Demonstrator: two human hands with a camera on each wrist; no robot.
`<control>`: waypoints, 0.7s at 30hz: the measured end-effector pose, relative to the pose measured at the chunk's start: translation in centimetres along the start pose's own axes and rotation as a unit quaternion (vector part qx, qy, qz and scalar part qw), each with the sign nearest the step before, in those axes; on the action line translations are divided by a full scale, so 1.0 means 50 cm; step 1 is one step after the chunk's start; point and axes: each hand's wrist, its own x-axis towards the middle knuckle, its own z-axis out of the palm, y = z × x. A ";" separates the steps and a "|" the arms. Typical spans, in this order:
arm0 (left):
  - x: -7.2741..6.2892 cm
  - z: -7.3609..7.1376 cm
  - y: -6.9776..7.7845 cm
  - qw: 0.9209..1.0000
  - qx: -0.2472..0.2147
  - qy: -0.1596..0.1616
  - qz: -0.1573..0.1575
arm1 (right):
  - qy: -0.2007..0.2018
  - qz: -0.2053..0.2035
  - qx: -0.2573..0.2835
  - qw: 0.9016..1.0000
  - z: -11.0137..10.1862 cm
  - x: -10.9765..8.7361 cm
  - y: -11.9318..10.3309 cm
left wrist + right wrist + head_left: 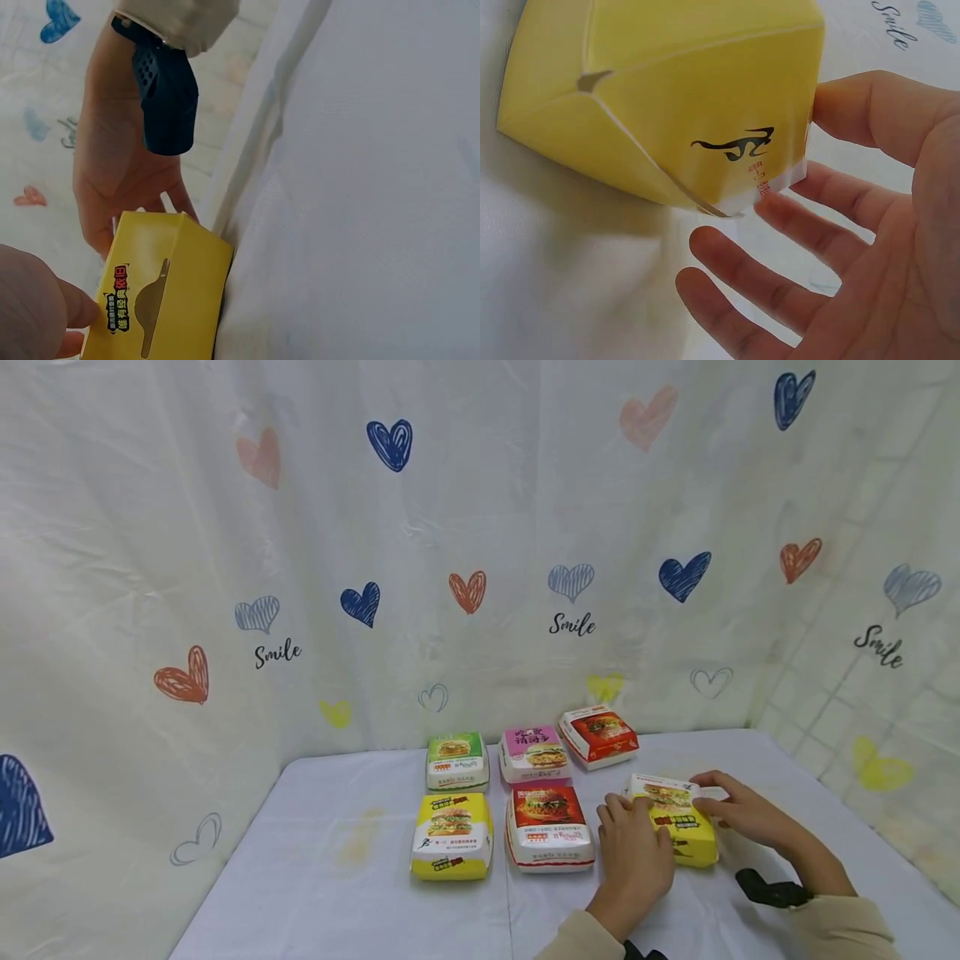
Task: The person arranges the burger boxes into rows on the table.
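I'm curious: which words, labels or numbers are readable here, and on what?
"Smile": on the backdrop, three times in the head view.
"唯有经典依旧": on the right yellow box, left wrist view.
Too small or blurred: other print on this box, and print on the left yellow box, green box, pink box, back red box and front red box.
No number is legible.

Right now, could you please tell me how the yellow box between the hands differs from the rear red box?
The yellow box mixes yellow with white, the rear red box red with white. The left hand and right hand touch the yellow box, but not the rear red box. Both look closed, with burger pictures on top.
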 end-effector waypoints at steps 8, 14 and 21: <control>-0.002 0.001 0.002 1.000 0.001 0.001 -0.003 | 0.010 0.000 -0.015 1.000 0.000 -0.001 0.002; -0.004 0.002 0.006 0.999 -0.028 0.008 -0.018 | 0.008 0.006 -0.021 1.000 -0.001 0.001 -0.002; -0.008 -0.005 0.006 1.000 -0.012 0.006 -0.008 | 0.001 0.003 -0.022 1.000 -0.001 0.002 -0.006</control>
